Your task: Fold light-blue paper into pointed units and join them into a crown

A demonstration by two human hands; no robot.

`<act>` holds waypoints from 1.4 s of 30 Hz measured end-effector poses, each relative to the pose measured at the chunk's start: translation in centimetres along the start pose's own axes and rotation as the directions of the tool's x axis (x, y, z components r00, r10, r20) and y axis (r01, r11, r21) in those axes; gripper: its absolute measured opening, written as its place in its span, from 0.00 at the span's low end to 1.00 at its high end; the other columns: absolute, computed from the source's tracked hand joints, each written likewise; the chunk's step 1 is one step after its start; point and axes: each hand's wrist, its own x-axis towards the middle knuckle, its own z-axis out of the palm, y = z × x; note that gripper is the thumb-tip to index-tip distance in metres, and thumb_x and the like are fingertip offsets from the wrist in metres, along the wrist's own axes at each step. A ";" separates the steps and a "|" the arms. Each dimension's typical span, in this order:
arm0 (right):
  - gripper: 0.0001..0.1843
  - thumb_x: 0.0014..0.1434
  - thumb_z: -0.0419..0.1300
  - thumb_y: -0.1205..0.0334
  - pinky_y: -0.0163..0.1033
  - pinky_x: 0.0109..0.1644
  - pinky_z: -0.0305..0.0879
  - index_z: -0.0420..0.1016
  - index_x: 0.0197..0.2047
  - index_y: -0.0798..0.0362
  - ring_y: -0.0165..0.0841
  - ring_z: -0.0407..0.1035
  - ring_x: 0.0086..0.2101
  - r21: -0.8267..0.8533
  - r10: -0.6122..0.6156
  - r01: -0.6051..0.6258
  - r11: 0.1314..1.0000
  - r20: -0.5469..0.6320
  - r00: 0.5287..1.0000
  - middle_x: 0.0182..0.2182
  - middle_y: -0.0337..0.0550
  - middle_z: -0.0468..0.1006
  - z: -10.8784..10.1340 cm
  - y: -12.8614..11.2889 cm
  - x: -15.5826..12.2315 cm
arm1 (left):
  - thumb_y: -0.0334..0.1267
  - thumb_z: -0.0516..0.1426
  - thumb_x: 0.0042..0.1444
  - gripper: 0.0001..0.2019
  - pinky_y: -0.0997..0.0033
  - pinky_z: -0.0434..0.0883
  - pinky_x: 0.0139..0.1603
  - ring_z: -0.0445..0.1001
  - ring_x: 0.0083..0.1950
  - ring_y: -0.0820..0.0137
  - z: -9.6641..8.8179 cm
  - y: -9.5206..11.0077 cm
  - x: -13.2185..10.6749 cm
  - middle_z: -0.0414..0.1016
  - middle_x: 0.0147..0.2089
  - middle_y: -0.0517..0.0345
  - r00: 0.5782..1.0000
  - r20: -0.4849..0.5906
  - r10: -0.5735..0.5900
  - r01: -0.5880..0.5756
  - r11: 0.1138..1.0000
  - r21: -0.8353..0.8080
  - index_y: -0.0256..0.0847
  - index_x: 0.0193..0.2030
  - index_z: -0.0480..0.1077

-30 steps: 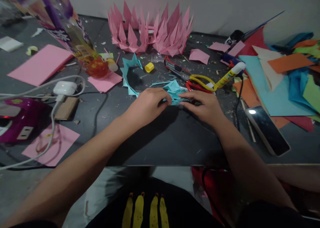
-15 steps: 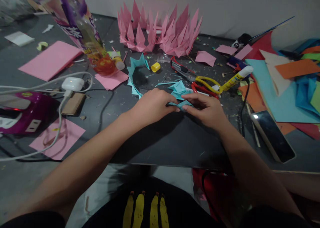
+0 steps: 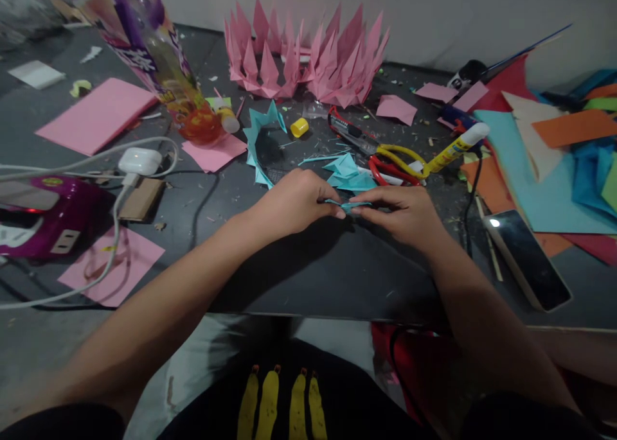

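Observation:
My left hand (image 3: 292, 202) and my right hand (image 3: 400, 215) meet at the middle of the dark table (image 3: 308, 266), both pinched on a small folded light blue paper piece (image 3: 348, 204) held flat between the fingertips. Just behind the hands lie more folded light blue paper pieces (image 3: 348, 173). A light blue zigzag paper chain (image 3: 260, 141) curves to the left of them. A large pink spiked paper crown (image 3: 303, 58) stands at the back of the table.
Scissors with yellow and red handles (image 3: 393, 164), a red utility knife (image 3: 349, 132), a glue stick (image 3: 456, 148) and its yellow cap (image 3: 299, 128) lie behind the hands. Coloured paper sheets (image 3: 554, 164) pile at right beside a phone (image 3: 525, 257). A bottle (image 3: 154, 54), pink sheets (image 3: 96, 115), charger and cables (image 3: 139, 164) crowd the left.
The hands have lifted the blue piece slightly and pressed it flatter between the fingertips; the view shifted a little to the left and up.

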 end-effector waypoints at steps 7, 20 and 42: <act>0.06 0.52 0.62 0.66 0.36 0.34 0.69 0.79 0.34 0.49 0.31 0.74 0.30 -0.002 -0.010 0.010 1.000 0.010 1.000 0.31 0.38 0.82 0.0 0.2 0.0 | 0.32 0.59 0.51 0.06 0.76 0.58 0.28 0.64 0.23 0.78 0.0 0.1 0.0 0.75 0.23 0.62 0.999 0.000 0.037 -0.037 0.999 0.032 0.38 0.33 0.78; 0.05 0.49 0.64 0.61 0.37 0.32 0.70 0.79 0.31 0.51 0.32 0.73 0.28 0.154 0.169 -0.162 0.975 -0.036 0.985 0.29 0.40 0.81 0.2 0.2 0.1 | 0.36 0.58 0.52 0.07 0.77 0.57 0.27 0.65 0.24 0.76 -0.1 0.2 -0.1 0.75 0.24 0.61 1.000 -0.015 -0.013 0.012 0.999 -0.032 0.38 0.32 0.78; 0.04 0.50 0.63 0.62 0.36 0.34 0.69 0.79 0.30 0.51 0.32 0.73 0.29 0.200 0.173 -0.171 0.965 0.008 0.985 0.28 0.40 0.80 0.0 0.2 0.3 | 0.37 0.57 0.52 0.09 0.77 0.56 0.24 0.63 0.24 0.77 -0.1 0.2 -0.3 0.73 0.22 0.63 0.999 0.017 -0.044 0.045 0.996 -0.075 0.37 0.34 0.78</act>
